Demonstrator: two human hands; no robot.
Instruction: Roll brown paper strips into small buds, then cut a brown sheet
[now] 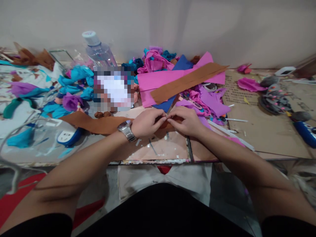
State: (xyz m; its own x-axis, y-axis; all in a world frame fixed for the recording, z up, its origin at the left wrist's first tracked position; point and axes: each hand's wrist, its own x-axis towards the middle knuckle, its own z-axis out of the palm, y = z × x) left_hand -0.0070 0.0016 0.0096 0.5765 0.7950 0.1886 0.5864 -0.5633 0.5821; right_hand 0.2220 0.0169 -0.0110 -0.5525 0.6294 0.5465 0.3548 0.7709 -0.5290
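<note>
A long brown paper strip [98,124] lies across the low work board [163,152] and runs to the left under my wrist. My left hand [147,123], with a metal watch [126,130] on its wrist, is closed in a pinch on the strip's right end. My right hand [186,121] meets it fingertip to fingertip and pinches the same end. The bit of strip between the fingers is mostly hidden. Two small brown rolled pieces [103,114] sit just left of my left hand.
Piles of pink, purple, blue and brown paper [172,77] fill the back of the board. Blue and purple paper flowers [71,98] lie at left, beside a plastic bottle [98,49]. A cardboard sheet [266,128] with grey objects [274,98] is at right. A wall stands behind.
</note>
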